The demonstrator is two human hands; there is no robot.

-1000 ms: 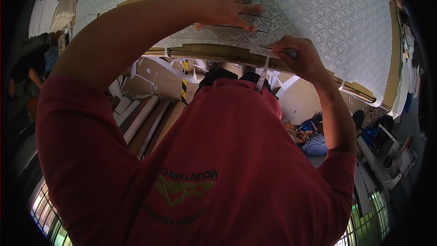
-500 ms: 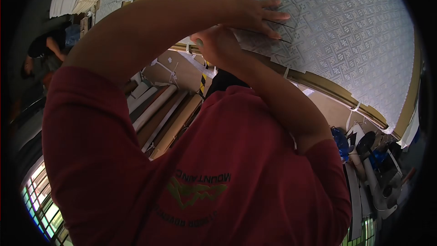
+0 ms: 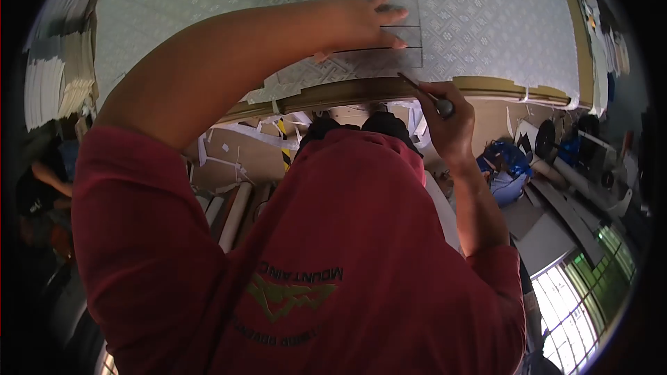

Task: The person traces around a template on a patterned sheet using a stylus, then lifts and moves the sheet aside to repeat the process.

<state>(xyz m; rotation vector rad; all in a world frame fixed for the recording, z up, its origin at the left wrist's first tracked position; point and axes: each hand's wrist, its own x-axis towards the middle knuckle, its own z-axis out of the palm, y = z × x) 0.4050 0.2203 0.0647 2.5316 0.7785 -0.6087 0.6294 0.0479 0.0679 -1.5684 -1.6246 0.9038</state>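
Note:
My left hand (image 3: 361, 22) lies with fingers spread on a clear ruler-like plate (image 3: 411, 19) marked with dark lines. Beneath the plate is a pale sheet with a woven geometric pattern (image 3: 486, 35), spread over the table. My right hand (image 3: 450, 125) is closed around a thin pointed tool (image 3: 443, 105) with a rounded dark end. The tool's tip points up and left, near the table's front edge, below the plate.
A brown strip (image 3: 486, 88) runs along the table's front edge. Stacked sheets (image 3: 66, 76) stand at the left, with a person (image 3: 48, 180) below them. Rolls (image 3: 236, 215) lie under the table. Blue plastic (image 3: 504, 158) and metal equipment are at the right.
My right hand has moved from beside my left wrist to the right, and the tool now shows. My left hand stays spread on the plate. The whole view has turned.

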